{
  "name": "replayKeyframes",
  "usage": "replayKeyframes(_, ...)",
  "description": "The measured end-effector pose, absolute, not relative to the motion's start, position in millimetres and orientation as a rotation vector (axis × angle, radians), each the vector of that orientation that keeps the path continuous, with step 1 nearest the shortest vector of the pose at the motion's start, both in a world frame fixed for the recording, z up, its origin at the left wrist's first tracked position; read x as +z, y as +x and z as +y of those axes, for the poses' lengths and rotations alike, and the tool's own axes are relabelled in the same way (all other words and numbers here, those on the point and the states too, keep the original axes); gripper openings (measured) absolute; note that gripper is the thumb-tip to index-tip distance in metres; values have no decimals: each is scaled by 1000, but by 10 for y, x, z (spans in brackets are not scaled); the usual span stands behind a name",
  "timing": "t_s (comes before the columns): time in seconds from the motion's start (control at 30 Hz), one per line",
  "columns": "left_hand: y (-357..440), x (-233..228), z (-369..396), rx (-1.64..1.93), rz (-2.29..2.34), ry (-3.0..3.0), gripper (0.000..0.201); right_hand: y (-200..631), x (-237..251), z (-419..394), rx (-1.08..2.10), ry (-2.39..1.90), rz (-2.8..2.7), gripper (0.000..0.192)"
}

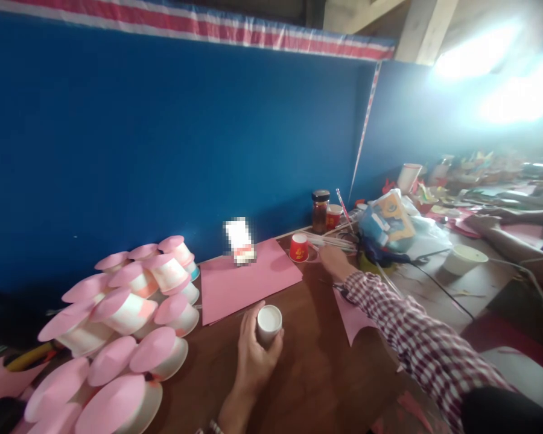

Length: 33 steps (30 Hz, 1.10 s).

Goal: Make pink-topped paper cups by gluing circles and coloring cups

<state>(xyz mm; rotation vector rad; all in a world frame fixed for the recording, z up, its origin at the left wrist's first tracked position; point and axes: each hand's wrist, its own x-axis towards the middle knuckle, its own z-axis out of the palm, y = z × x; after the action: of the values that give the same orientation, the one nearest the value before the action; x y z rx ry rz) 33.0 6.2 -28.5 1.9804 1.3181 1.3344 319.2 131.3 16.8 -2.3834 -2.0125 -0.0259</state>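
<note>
My left hand (256,355) is wrapped around a small white paper cup (269,324) above the brown table, with the cup's round end facing up. My right hand (336,263) reaches forward over the table. Its fingers are small and partly hidden, so what they hold, if anything, cannot be made out. Just behind that hand lie several thin white sticks (330,241). A red paper cup (299,248) stands to its left. Below the right wrist is a cut piece of pink paper (353,319).
Several paper cups topped with pink cones (124,310) crowd the left side. Pink sheets (248,283) lie by the blue partition (185,132). At the back stands a dark-lidded jar (320,211). A plastic bag (391,220), a cable and a white bowl (464,259) are right, near another person's arm.
</note>
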Motion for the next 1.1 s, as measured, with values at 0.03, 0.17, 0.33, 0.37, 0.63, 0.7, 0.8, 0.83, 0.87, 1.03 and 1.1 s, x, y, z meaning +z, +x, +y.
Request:
replayKeyframes(0.03,331,-293,58,1323,1319,1989,54,3179,153,1347,-13,-2404,-1987,33)
replayKeyframes(0.17,331,-322,39,1285,1355,1982,59,3165,172,1424,37,-2463,-1863,33)
replayKeyframes(0.33,347,-319,27,1305,1400,1902,64,3199,266,1170,-86,-2347,-1689,30)
replayKeyframes(0.37,350,-311,22,1309,1396,1889,64,3179,267,1069,-120,-2294,-1661,30)
replayKeyframes(0.63,303,-201,-12,1402,1256,1664,63,2299,-20,368,-116,-1620,-1807,22)
replayKeyframes(0.7,283,-201,9,1489,1226,1601,51,2102,-68,287,-40,-1411,-1895,18)
replayKeyframes(0.8,264,-210,21,1587,1269,1601,45,2020,-97,208,6,-1211,-1973,17)
replayKeyframes(0.83,261,-203,10,1625,1307,1618,44,2037,-101,189,8,-1196,-1976,18)
replayKeyframes(0.87,261,-185,-10,1662,1350,1646,42,2064,-103,171,8,-1196,-1967,18)
replayKeyframes(1.03,297,183,-193,1837,1471,2066,32,2182,-73,79,-42,-1131,-1940,20)
replayKeyframes(1.1,324,426,-255,1607,1487,2443,38,2188,-40,42,-42,-1044,-2012,18)
